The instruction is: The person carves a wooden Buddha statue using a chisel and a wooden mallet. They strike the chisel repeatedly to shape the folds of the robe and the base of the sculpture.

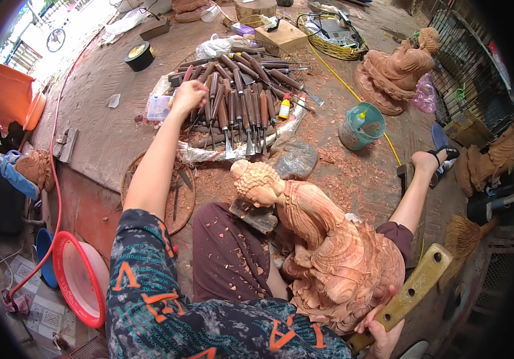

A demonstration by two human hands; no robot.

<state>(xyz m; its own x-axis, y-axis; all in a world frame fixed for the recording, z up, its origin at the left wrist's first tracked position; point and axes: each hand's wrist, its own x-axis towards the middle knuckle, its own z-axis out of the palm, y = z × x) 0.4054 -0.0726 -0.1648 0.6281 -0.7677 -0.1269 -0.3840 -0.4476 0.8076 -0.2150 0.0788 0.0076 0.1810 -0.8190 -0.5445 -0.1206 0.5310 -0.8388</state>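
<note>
A reddish wooden statue of a seated figure with a curled-hair head leans across my lap, its head resting on a dark block. My right hand grips a flat yellowish bar with round holes beside the statue's base. Out in front, my left hand is at the left side of a pile of wood-handled carving chisels. Its fingers are curled; whatever is between them is hidden. The chisels lie in a wide basket with a pale cloth edge, several blades pointing toward me.
A teal bucket and a second carved statue stand to the right. A small yellow bottle sits by the chisels. Wood chips litter the floor. A yellow cord runs past the bucket; a red-rimmed basin is at left.
</note>
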